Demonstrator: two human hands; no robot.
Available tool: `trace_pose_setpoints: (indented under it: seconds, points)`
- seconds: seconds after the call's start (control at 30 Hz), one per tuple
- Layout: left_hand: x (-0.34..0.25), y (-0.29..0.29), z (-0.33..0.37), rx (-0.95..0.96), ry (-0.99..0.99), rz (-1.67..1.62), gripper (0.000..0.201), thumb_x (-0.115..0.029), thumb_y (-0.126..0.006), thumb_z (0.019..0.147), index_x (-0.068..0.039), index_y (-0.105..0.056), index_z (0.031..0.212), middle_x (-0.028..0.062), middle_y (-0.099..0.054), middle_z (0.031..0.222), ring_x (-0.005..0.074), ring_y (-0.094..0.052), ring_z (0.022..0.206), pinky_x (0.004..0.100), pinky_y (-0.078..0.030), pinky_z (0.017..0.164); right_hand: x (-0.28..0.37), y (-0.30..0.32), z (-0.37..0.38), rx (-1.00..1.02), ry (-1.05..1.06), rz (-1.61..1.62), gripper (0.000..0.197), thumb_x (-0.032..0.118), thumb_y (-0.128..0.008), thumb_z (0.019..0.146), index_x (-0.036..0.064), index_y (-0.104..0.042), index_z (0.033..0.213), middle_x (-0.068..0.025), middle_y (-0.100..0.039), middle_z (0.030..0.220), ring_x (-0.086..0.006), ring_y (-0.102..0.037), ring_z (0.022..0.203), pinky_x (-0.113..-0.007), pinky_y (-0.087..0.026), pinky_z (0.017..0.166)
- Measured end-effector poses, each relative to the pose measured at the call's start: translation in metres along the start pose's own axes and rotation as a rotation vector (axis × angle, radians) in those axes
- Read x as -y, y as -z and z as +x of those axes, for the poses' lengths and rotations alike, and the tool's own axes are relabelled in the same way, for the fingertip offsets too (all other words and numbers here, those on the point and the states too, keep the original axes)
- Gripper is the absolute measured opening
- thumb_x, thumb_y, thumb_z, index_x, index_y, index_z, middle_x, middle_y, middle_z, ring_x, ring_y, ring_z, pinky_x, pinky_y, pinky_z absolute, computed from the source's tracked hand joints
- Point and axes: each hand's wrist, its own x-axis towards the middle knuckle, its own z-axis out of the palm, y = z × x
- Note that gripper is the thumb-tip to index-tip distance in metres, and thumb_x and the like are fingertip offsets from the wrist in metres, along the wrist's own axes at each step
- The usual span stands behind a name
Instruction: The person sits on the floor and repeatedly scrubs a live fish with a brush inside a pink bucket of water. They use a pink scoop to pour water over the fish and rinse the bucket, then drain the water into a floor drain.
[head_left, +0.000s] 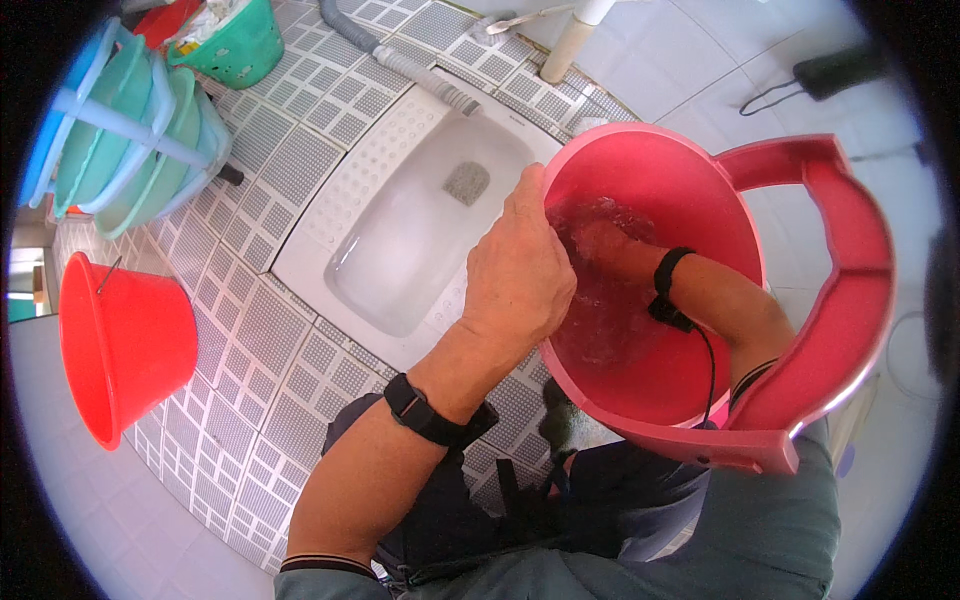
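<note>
A large pink-red bucket [655,165] is tilted over the floor at my right side, its wide handle [865,270] sticking out to the right. My left hand [520,265] is closed on the bucket's left rim. Inside it, my right hand [610,250] reaches down into churned, bubbly water [610,320]. The fingers of that hand are hidden by the water and the splash. Just left of the bucket lies a white squat toilet [400,250] set in the floor, with some water in its basin.
A red bucket [130,340] lies tipped toward the left. Stacked blue and green basins [130,130] hang at the upper left beside a green bin [245,50] of rubbish. A grey hose [400,65] ends over the toilet. A white pipe [575,45] stands by the tiled wall.
</note>
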Motion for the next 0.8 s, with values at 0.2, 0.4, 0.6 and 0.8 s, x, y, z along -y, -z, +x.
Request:
trace_pose_setpoints:
  seconds: [0.2, 0.4, 0.6, 0.8]
  points:
    - [0.006, 0.003, 0.0, 0.005, 0.008, -0.009, 0.05, -0.004, -0.047, 0.088, 0.0, -0.038, 0.137, 0.0291, -0.059, 0.114, 0.0459, -0.059, 0.101, 0.0491, -0.048, 0.088, -0.01, -0.001, -0.049, 0.141, -0.016, -0.02, 0.025, 0.009, -0.059, 0.088, 0.0093, -0.066, 0.112, -0.0118, -0.067, 0.103, -0.0244, -0.061, 0.096, -0.04, -0.048, 0.08]
    - [0.002, 0.004, -0.001, 0.011, 0.022, 0.001, 0.049, -0.005, -0.047, 0.088, 0.0, -0.038, 0.135, 0.0291, -0.057, 0.117, 0.0459, -0.059, 0.102, 0.0498, -0.048, 0.088, -0.013, 0.021, -0.174, 0.33, -0.155, -0.03, 0.025, 0.01, -0.059, 0.088, 0.0092, -0.066, 0.112, -0.0122, -0.067, 0.103, -0.025, -0.061, 0.096, -0.041, -0.048, 0.081]
    - [0.0, 0.005, 0.002, 0.038, 0.031, -0.008, 0.049, -0.006, -0.047, 0.088, 0.002, -0.038, 0.136, 0.03, -0.055, 0.122, 0.0461, -0.058, 0.104, 0.0496, -0.048, 0.09, -0.001, 0.027, -0.226, 0.417, -0.199, -0.009, 0.024, 0.011, -0.059, 0.089, 0.009, -0.067, 0.112, -0.0125, -0.067, 0.104, -0.0255, -0.061, 0.096, -0.041, -0.048, 0.081]
    - [-0.002, 0.005, 0.0, 0.031, 0.051, 0.029, 0.05, -0.006, -0.048, 0.088, 0.003, -0.037, 0.136, 0.0297, -0.054, 0.124, 0.0462, -0.058, 0.105, 0.0494, -0.048, 0.091, 0.025, -0.011, -0.104, 0.26, -0.017, 0.051, 0.024, 0.011, -0.058, 0.089, 0.0088, -0.067, 0.111, -0.0129, -0.067, 0.104, -0.0261, -0.061, 0.097, -0.041, -0.048, 0.082]
